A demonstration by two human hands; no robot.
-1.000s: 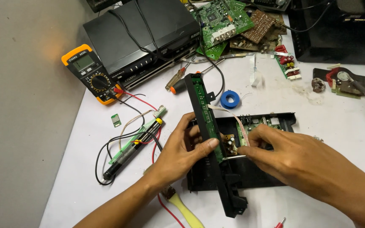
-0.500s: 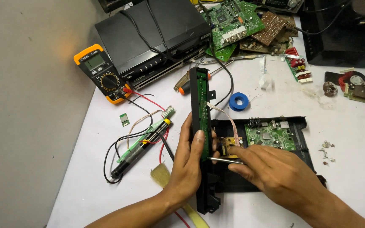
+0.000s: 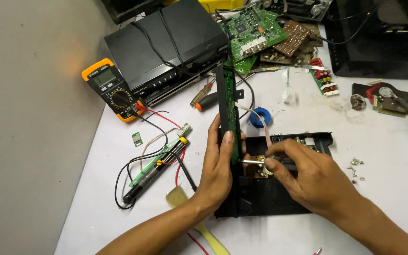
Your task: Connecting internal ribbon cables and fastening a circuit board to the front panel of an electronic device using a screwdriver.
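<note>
Front panel strip (image 3: 228,111) held upright, centre frame
Left hand (image 3: 217,165) gripped it, fingers wrapped round; right hand (image 3: 308,177) pinched a small metal tool (image 3: 252,162) beside it, over the black chassis (image 3: 279,198).

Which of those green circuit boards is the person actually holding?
The long narrow one stood on edge, gripped by the left hand. The other green boards lie flat, far from the hands.

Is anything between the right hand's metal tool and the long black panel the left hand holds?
Nothing visible: the metal tool in the right hand runs straight to the long black panel, gripped by the left hand.
</note>
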